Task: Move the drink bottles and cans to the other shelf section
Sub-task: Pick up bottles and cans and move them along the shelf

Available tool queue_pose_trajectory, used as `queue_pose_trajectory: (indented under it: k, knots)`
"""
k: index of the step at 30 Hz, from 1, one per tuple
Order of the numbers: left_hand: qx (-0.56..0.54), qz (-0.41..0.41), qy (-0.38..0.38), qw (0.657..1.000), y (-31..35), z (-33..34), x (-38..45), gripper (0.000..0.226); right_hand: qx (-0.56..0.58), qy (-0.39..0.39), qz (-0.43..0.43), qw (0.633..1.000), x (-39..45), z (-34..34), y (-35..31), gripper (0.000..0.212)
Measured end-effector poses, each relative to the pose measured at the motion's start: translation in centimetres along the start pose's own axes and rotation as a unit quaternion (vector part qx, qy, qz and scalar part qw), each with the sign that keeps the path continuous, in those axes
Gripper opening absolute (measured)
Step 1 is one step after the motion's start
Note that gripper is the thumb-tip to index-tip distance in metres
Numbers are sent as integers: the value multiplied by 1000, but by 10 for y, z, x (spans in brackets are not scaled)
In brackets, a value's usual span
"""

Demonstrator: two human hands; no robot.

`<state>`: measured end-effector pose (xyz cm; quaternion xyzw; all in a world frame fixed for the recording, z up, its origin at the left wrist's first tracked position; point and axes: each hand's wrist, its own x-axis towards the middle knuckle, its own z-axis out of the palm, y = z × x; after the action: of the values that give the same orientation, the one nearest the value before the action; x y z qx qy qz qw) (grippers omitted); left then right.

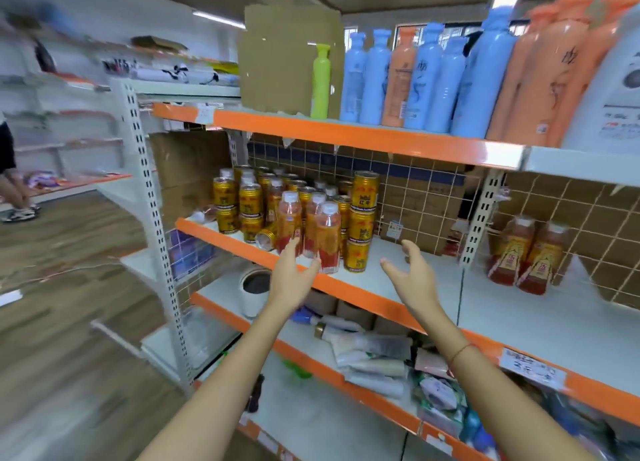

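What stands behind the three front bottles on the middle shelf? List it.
Behind the front bottles: stacked gold cans and more white-capped bottles. The rear rows' lower parts are covered.

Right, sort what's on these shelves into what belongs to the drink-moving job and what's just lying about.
Job:
- gold cans, stacked on the middle shelf
- clear drink bottles in front of them
- two bottles already in the right section
- left hand, at the front bottles
- right hand, open, empty

Lying about:
- blue and orange bottles on the top shelf
- green bottle
- cardboard
- white pot

Rear cans (pixel 273 178) hidden behind bottles (pixel 320 232)
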<state>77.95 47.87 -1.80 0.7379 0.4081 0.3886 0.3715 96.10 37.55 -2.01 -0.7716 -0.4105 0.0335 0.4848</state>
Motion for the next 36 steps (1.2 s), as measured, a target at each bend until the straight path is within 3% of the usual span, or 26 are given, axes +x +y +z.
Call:
queue_pose_trajectory:
  k: [10,22,36]
  knots:
    - [-17,-3,-24,1000,-37,-40,12,66,-9,-5,16,1000,-5,31,-19,69]
    - [-19,31,-70,997,-17,0,77,70,-41,-15,35,998,50,19,13,70]
    - [4,28,-41,999,-30,20,144,72,-56,-31,39,997,103,29,38,71]
